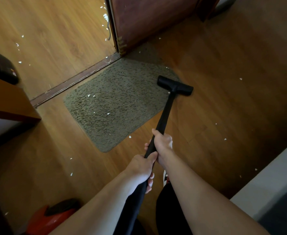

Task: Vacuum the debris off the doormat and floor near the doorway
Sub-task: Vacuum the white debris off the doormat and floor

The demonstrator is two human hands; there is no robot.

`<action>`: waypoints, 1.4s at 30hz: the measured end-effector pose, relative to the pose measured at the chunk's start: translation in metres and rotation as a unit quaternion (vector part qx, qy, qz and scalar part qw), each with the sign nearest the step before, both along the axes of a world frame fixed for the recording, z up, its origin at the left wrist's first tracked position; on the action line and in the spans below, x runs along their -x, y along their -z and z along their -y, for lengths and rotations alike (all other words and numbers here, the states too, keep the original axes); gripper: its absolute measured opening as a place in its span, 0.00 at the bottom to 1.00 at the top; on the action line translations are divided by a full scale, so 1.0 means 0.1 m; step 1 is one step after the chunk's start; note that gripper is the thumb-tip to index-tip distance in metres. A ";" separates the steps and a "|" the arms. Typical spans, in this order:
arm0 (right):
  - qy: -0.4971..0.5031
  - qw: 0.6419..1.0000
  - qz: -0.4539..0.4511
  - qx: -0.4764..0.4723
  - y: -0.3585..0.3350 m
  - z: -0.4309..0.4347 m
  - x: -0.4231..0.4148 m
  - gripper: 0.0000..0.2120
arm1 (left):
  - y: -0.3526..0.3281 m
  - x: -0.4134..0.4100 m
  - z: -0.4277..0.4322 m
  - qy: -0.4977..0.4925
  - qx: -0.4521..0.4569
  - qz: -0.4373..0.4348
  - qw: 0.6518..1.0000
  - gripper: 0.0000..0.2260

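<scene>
Both hands hold a black vacuum wand (166, 112) that runs from the near centre of the view out to the far right. The right hand (162, 143) is the farther one, its fingers (147, 147) wrapped round the tube with the thumb lying along its top. The left hand (142, 168) grips just behind it, nearly touching it, fingers (150, 181) curled under and clamped on the wand.

At the wand's far end the black nozzle (174, 85) lies flat across the right edge of the doormat (114, 102), its left end over the pile and its right end over the wooden floor (224, 99). The doormat is grey-brown and shaggy. It lies at an angle in the middle of the scene, with its far edge against the dark threshold strip (75, 80) and its far corner reaching the foot of the reddish-brown door (147, 19).

White debris (89, 95) dots the mat left of the nozzle, with a few more flecks nearer its middle. More scraps lie on the floor near the mat's near corner, to the right of the wand, and beyond the threshold on the lighter floor, thickest along the door's edge.

A red vacuum body (54, 216) sits at the near left. A wooden furniture corner (7, 102) juts in from the left, with a dark rounded object (0, 67) beyond it. A pale grey ledge (266, 180) crosses the near right. Below the forearms are black trousers (169, 209) and part of a red and white shoe (165, 178).
</scene>
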State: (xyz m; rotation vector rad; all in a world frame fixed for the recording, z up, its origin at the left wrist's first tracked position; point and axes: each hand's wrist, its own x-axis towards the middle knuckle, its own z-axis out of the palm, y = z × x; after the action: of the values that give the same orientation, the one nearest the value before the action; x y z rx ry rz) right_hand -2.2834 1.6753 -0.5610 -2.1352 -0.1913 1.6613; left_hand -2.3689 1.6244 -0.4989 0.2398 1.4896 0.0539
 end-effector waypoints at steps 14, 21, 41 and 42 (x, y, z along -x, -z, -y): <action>-0.032 0.999 -0.014 0.019 -0.11 0.32 0.23 0.15 | -0.13 0.21 0.34 -0.013 0.017 -0.010 1.000 0.17; -0.022 0.999 -0.019 0.016 -0.16 0.38 0.30 0.17 | -0.23 0.31 0.35 -0.019 0.029 0.011 0.999 0.18; -0.019 0.999 -0.019 0.032 -0.28 0.06 0.18 0.16 | -0.36 0.15 0.03 -0.034 0.037 -0.006 0.999 0.20; -0.020 0.999 -0.027 0.034 -0.29 0.09 0.25 0.17 | -0.37 0.22 0.05 -0.035 0.037 -0.009 0.999 0.20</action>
State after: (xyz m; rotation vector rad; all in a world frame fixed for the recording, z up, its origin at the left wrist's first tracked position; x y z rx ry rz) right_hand -2.3082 1.6666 -0.5316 -2.1453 -0.1645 1.7704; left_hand -2.3908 1.6192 -0.4620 0.1289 1.5149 0.0531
